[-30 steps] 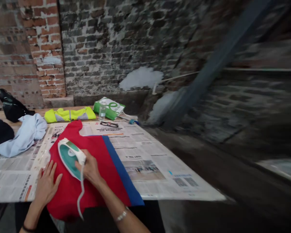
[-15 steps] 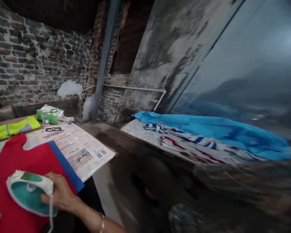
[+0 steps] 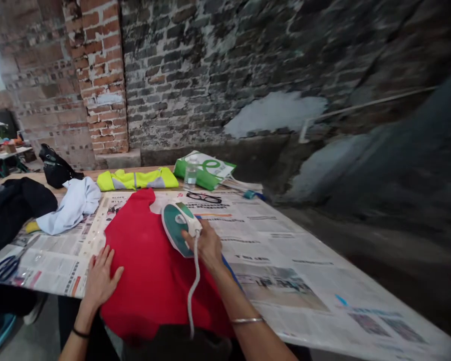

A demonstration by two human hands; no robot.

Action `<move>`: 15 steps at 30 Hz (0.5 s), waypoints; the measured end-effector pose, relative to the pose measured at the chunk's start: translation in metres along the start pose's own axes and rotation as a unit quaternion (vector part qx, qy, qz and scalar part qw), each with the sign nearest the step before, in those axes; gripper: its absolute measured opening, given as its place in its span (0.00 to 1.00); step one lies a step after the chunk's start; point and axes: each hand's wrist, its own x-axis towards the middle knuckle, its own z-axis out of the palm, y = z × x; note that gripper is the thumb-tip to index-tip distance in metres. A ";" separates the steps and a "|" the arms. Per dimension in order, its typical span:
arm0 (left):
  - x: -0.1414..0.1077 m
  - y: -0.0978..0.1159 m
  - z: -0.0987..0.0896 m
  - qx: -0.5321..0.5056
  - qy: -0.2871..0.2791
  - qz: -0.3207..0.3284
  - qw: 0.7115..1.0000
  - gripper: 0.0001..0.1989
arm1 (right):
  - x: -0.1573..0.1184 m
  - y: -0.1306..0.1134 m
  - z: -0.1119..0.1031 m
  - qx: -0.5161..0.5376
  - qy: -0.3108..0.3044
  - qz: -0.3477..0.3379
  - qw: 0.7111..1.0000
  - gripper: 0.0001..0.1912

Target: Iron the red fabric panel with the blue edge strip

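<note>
A red piece of clothing (image 3: 141, 265) with a blue edge lies spread over the newspaper-covered table (image 3: 270, 250). My right hand (image 3: 206, 245) is closed around the handle of a green and white iron (image 3: 178, 225), which rests on the upper right of the red cloth. A white cord (image 3: 193, 296) runs from the iron down toward me. With fingers spread, my left hand (image 3: 102, 278) lies flat at the cloth's left edge. The blue edge is partly hidden behind my right hand and arm.
Behind the cloth are a folded yellow reflective vest (image 3: 143, 179), a green and white bag (image 3: 210, 170), a clear bottle (image 3: 190, 173) and glasses (image 3: 204, 197). At left are scissors (image 3: 9, 265), white cloth (image 3: 75, 203), dark clothing (image 3: 18, 208) and a black bag (image 3: 56, 168). A brick wall stands behind.
The view has swung left, away from the blue cloth and striped fabric. My left hand, barely in sight before, now shows fully on the red cloth. The iron is still in my right hand.
</note>
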 end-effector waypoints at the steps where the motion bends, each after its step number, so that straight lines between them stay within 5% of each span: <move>1: -0.001 -0.001 0.001 -0.002 0.000 0.000 1.000 0.29 | -0.004 -0.001 -0.002 -0.010 -0.004 0.003 1.000 0.16; 10: 0.000 0.000 0.002 -0.007 0.007 0.013 1.000 0.29 | -0.133 0.008 -0.070 0.025 0.037 0.005 0.999 0.24; 15: -0.001 0.000 0.002 -0.011 0.006 0.009 1.000 0.29 | -0.111 -0.006 -0.052 0.063 0.002 0.012 0.998 0.21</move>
